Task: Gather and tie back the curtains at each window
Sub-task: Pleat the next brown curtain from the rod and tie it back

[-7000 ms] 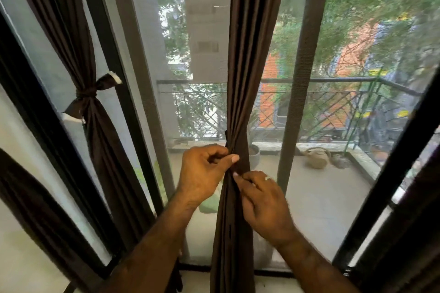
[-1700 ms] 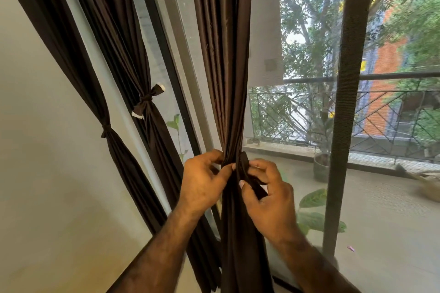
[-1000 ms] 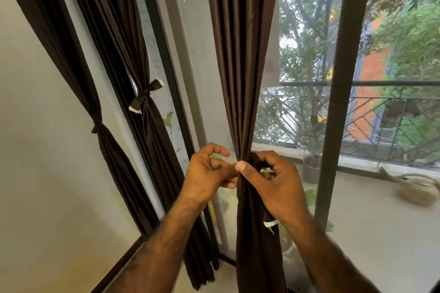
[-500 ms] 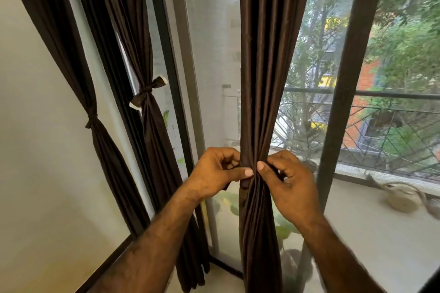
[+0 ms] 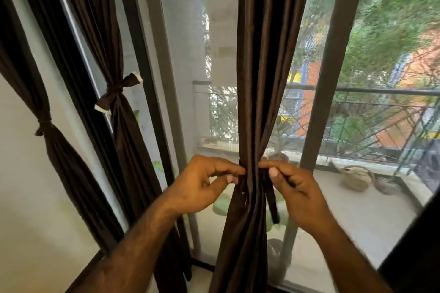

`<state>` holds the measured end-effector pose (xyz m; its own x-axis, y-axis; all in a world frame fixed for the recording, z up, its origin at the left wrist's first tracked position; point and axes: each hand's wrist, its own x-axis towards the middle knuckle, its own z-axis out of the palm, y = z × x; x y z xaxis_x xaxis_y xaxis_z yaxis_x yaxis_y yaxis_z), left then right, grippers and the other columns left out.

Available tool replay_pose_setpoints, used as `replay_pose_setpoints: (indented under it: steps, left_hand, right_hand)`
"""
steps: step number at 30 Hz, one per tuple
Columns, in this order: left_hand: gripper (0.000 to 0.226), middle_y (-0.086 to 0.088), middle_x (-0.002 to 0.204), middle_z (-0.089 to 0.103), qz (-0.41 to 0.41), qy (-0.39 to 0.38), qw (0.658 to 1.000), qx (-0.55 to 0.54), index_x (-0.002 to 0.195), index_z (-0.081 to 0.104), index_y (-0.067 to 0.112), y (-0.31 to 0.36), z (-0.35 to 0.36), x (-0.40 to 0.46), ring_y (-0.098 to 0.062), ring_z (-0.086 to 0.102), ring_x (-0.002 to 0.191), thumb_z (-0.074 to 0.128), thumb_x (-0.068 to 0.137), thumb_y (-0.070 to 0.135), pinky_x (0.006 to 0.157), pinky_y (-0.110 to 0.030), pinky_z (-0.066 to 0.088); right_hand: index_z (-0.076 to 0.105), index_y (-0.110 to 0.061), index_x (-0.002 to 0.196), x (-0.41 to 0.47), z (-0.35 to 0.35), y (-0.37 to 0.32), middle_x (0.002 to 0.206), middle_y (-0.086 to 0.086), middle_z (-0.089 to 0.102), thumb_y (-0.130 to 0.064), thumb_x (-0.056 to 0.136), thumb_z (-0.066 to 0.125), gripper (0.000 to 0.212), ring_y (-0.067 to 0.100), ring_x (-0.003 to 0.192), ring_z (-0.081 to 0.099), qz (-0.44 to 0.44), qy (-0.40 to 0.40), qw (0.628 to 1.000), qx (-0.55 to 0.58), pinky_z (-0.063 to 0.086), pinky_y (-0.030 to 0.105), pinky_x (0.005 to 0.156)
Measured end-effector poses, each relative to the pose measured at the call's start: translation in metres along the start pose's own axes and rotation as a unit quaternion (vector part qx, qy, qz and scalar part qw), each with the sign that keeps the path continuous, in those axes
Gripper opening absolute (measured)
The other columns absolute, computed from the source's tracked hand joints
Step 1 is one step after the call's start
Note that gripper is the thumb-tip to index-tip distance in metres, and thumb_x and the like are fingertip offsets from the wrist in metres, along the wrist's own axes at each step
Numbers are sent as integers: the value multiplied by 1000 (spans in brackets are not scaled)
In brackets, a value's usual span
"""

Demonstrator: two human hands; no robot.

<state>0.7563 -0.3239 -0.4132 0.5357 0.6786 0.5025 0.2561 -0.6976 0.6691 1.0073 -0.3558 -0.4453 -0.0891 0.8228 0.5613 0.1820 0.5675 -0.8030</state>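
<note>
A dark brown curtain [image 5: 269, 59] hangs gathered in front of the window, cinched at waist height. My left hand [image 5: 202, 184] pinches the tie band at the curtain's left side. My right hand [image 5: 296, 191] pinches the other end of the band at the right side. A loose end of the brown tie band [image 5: 271, 200] dangles below my right thumb. To the left, a second curtain [image 5: 119, 126] is tied with a brown bow [image 5: 117, 94]. A third curtain [image 5: 54, 150] at the far left is knotted too.
Dark window frame posts [image 5: 331, 62] stand right of the curtain, and another post [image 5: 152, 102] stands left of it. Behind the glass lie a balcony railing [image 5: 381, 93], a straw basket [image 5: 357, 177] and green leaves. A pale wall [image 5: 28, 197] fills the lower left.
My hands have drawn slightly apart at the cinch. The tie end now hangs free below my right hand. The view has shifted a little to the left.
</note>
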Motion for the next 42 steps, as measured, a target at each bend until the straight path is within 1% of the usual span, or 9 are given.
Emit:
replay_pose_setpoints:
  steps: [6,12,18,23,26,30,35,40,42]
  left_hand:
    - [24,8,115,80,132,-36,969,206,121,81,19,0,-12,11,-6,76,102,78,97,20,89,-37,64]
    - [19,5,102,77,230,-33,909,345,113,80,21,9,-3,21,-17,73,86,75,95,24,75,-35,62]
    - [17,-6,113,70,262,-29,891,369,113,81,17,18,2,22,-22,67,99,71,100,20,75,-42,59]
    - [29,-11,139,66,360,-50,830,424,115,77,13,29,7,14,-31,62,118,48,110,16,89,-47,52]
    - [26,2,130,73,308,-74,867,384,119,78,17,33,6,21,-24,61,115,59,101,15,88,-45,49]
    - [21,7,102,73,185,-9,922,340,114,77,22,40,5,32,-15,63,102,63,99,27,89,-43,43]
    - [13,11,94,68,106,29,944,310,109,71,23,55,14,39,-11,63,92,60,103,28,91,-44,46]
    - [11,16,78,70,55,26,965,254,95,68,25,77,19,51,-6,67,76,63,104,28,77,-40,57]
    - [11,14,75,73,5,21,971,237,94,70,25,83,17,55,-7,71,74,65,104,28,74,-38,59]
  right_hand:
    - [69,-9,134,-4,-12,3,131,5,75,4,98,64,39,26,127,69,30,-82,994,67,54,35,108]
    - [66,-15,140,-16,-1,-7,130,0,75,-30,80,92,67,25,121,71,29,-54,997,36,58,39,101]
    - [76,-8,119,-12,9,3,107,4,82,7,89,78,34,25,101,79,43,75,993,74,64,44,93]
    - [79,-5,104,-4,7,7,101,18,80,8,82,78,26,32,95,79,97,75,969,216,65,39,86]
    - [81,-11,94,-4,12,11,97,19,80,-4,73,83,22,27,87,78,114,90,960,238,63,33,77]
    - [81,-10,108,-15,11,13,109,23,78,-17,87,72,24,32,96,76,146,68,941,297,63,39,79]
    - [60,2,143,-26,-3,19,138,26,67,0,93,61,50,40,134,61,180,-66,914,358,46,48,117]
    - [82,-13,114,-21,-6,3,111,11,81,7,92,71,33,28,104,78,36,-11,984,172,60,30,90]
    - [85,-14,103,-18,-4,1,105,4,79,8,92,73,28,24,98,76,-36,13,998,50,60,34,84]
